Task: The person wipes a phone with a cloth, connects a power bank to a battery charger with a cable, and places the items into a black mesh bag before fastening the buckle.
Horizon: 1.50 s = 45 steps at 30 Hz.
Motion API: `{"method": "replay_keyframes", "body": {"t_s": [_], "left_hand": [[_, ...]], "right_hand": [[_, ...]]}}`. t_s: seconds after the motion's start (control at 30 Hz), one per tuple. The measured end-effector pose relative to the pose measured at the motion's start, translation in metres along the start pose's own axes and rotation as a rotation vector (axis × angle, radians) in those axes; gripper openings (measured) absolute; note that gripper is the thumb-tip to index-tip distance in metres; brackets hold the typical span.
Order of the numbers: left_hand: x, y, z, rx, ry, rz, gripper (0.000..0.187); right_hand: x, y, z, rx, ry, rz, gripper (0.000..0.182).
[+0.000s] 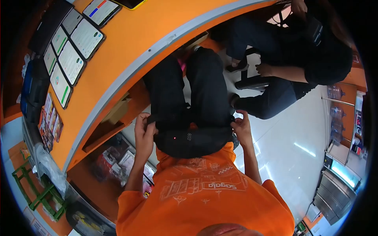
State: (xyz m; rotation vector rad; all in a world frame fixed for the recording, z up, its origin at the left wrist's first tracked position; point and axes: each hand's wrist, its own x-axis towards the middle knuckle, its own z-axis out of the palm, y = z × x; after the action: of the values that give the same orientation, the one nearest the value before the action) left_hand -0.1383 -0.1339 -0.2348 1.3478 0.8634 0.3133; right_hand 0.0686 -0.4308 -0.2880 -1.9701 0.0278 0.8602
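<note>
A black waist bag (193, 142) lies across my lap against my orange shirt, with a small red light glowing on its front. At the bag's left end, my left hand (144, 131) is closed, thumb and fingers pinched on its edge. My right hand (241, 128) grips the opposite end, thumb and index finger together on a dark strap or edge there. The exact bit between the fingers is partly hidden on both sides. Beyond the bag stretch my legs in black trousers (206, 78), under the counter's edge.
An orange counter (130, 39) with a grey rim curves over my left side. Several phones (71, 63) lie on it, beside leaflets (51, 118). A co-worker in dark clothes (283, 47) sits close on my right. Water bottles (336, 114) stand on a rack farther right.
</note>
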Motion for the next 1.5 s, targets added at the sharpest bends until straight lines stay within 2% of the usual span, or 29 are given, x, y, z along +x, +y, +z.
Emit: {"method": "replay_keyframes", "body": {"t_s": [0.1, 0.2, 0.23, 0.33, 0.43, 0.53, 0.63, 0.73, 0.8, 0.87, 0.9, 0.93, 0.97, 1.0, 1.07, 1.17, 1.27, 1.3, 1.43, 1.5], "left_hand": [[-0.001, 0.014, 0.004, -0.096, 0.092, 0.116, 0.022], [0.0, 0.025, -0.008, -0.173, 0.145, 0.207, 0.027], [0.002, 0.031, -0.011, -0.179, 0.174, 0.24, 0.03], [0.002, 0.039, -0.025, -0.229, 0.187, 0.297, 0.045], [0.0, 0.045, -0.018, -0.398, 0.279, 0.222, 0.05], [0.005, 0.054, -0.018, -0.518, 0.178, 0.275, 0.053], [0.011, 0.064, -0.011, -0.508, 0.104, 0.315, 0.057], [0.012, 0.077, 0.029, -0.668, 0.299, 0.244, 0.063], [0.003, 0.068, 0.04, -0.569, 0.145, 0.319, 0.064], [-0.007, 0.056, 0.051, -0.42, 0.014, 0.439, 0.062], [-0.002, 0.043, 0.051, -0.222, 0.011, 0.576, 0.058], [0.006, 0.037, 0.049, -0.019, 0.022, 0.719, 0.054], [0.008, 0.036, 0.044, 0.078, 0.02, 0.732, 0.042], [0.008, 0.045, 0.041, 0.146, 0.042, 0.636, 0.03], [0.013, 0.059, 0.042, 0.235, 0.105, 0.609, 0.023], [0.016, 0.086, 0.043, 0.32, 0.052, 0.738, 0.023], [0.025, 0.097, 0.039, 0.533, 0.003, 0.919, 0.017], [0.023, 0.103, 0.04, 0.552, -0.004, 0.916, 0.023], [0.021, 0.121, 0.05, 0.88, 0.216, 1.056, 0.026], [0.015, 0.127, 0.05, 0.989, 0.263, 1.076, 0.028]], "right_hand": [[0.005, -0.003, 0.004, 0.063, 0.008, 0.09, 0.054], [0.013, 0.006, 0.004, 0.332, 0.045, 0.098, 0.056], [0.015, 0.009, 0.004, 0.393, 0.035, 0.038, 0.056], [0.017, 0.005, 0.015, 0.633, 0.236, -0.025, 0.042], [0.026, -0.005, 0.012, 0.663, 0.321, -0.156, 0.034], [0.037, -0.018, -0.001, 0.726, 0.366, -0.368, 0.029], [0.035, -0.054, -0.014, 0.599, 0.425, -0.569, 0.022], [0.031, -0.086, -0.029, 0.479, 0.442, -0.733, 0.027], [0.022, -0.105, -0.038, 0.409, 0.459, -0.843, 0.036], [0.014, -0.124, -0.046, 0.382, 0.49, -0.858, 0.049], [0.013, -0.131, -0.053, 0.333, 0.502, -0.879, 0.054], [0.01, -0.138, -0.059, 0.324, 0.489, -0.901, 0.057], [0.009, -0.143, -0.065, 0.31, 0.494, -0.923, 0.058], [0.008, -0.147, -0.071, 0.299, 0.492, -0.943, 0.058], [0.005, -0.154, -0.083, 0.28, 0.502, -0.978, 0.058], [-0.004, -0.166, -0.1, 0.227, 0.53, -0.998, 0.058], [-0.012, -0.176, -0.117, 0.169, 0.539, -1.049, 0.06], [-0.015, -0.178, -0.123, 0.145, 0.523, -1.073, 0.06], [-0.025, -0.193, -0.124, 0.023, 0.559, -1.124, 0.062], [-0.027, -0.201, -0.129, -0.026, 0.537, -1.179, 0.06]]}}
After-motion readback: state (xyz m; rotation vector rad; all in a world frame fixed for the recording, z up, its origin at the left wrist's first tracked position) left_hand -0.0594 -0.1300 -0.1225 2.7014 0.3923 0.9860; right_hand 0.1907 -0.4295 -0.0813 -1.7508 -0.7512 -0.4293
